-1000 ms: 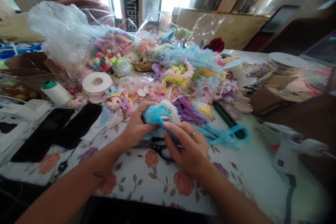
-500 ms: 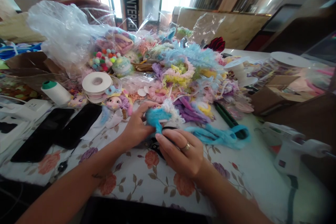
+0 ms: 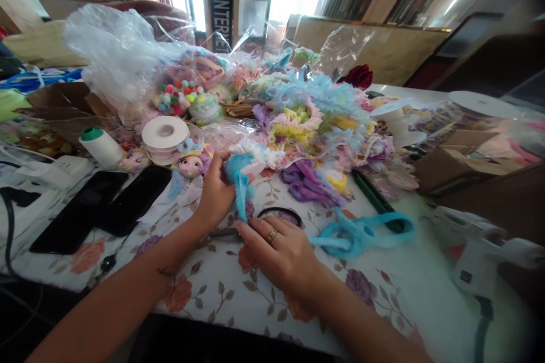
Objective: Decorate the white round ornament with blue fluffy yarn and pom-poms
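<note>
Nearest in, the front edge of the floral cloth (image 3: 213, 300) runs across beneath both forearms. Here's the right hand (image 3: 281, 252), low and central, ring on a finger, thumb and fingertips pinched shut on the lower end of a blue fluffy strip (image 3: 241, 198). Up it goes, fairly straight, to a blue-and-white fluffy piece (image 3: 239, 164) at mid-table, and there's the left hand (image 3: 217, 193), curled closed around its left side, some fingertips hidden. Tight quarters by the right knuckles: a black loop handle (image 3: 300, 216) sits just beyond them. More cloth shows rightward, up to a loose blue coil (image 3: 355, 232) and, farther out, a white glue gun (image 3: 477, 249). Leftward, two black phones (image 3: 110, 207) border the left forearm. Beyond, a purple bundle (image 3: 309, 184) and a green tube (image 3: 374, 193), its near end behind the coil. Farther still, the ruffled heap (image 3: 315, 102) walls off the back, a cardboard box (image 3: 451, 159) the right side.
</note>
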Motion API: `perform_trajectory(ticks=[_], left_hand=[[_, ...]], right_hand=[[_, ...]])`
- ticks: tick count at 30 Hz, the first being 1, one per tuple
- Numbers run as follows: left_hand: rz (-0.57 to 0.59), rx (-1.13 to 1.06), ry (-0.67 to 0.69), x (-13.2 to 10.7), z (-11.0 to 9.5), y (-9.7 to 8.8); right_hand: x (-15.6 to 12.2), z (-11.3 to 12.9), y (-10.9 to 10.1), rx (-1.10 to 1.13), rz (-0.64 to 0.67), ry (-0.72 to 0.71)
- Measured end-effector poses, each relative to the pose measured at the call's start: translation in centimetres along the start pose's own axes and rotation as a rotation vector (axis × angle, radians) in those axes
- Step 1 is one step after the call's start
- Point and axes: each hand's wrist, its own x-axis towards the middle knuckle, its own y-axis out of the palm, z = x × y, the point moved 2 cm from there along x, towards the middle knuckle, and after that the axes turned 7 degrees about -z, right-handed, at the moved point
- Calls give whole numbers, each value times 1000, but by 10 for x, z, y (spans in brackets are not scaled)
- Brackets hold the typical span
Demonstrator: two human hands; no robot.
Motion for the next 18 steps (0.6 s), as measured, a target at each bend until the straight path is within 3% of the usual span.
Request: perform_trajectory(ticks=[8, 14, 18], left_hand=[[36, -46, 39, 3, -4, -1], [223, -128, -13, -13, -12, 8], [288, -149, -26, -17, -20, 10]], right_hand=[[7, -30, -30, 8, -243, 383], [7, -42, -31, 51, -163, 274], [5, -42, -29, 95, -186, 329]])
